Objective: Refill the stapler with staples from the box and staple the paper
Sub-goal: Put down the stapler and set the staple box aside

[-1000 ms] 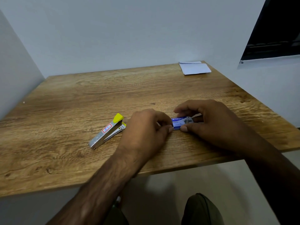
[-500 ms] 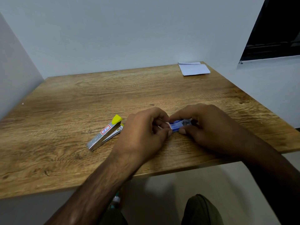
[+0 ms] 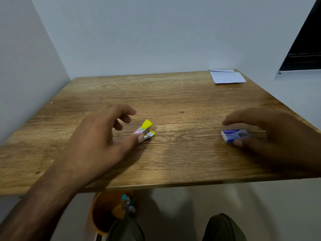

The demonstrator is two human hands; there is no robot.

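Observation:
The silver stapler (image 3: 145, 129) with a yellow tip lies on the wooden table (image 3: 173, 94), left of centre. My left hand (image 3: 97, 136) hovers over its rear half with the fingers spread and loosely bent, and the thumb tip touches the stapler's near side. The rear of the stapler is hidden under that hand. The small blue and white staple box (image 3: 232, 135) sits at the right. My right hand (image 3: 271, 136) holds it, thumb on the near side and fingers arched over the far side. The white paper (image 3: 226, 77) lies at the far right corner.
Walls close the table at the back and left. A dark window is at the upper right. Below the table's front edge stands an orange bin (image 3: 104, 213) with bottles in it, and my knees show at the bottom.
Both hands were together on the staple box at the centre. Now my left hand has moved left onto the stapler and my right hand has carried the box to the right.

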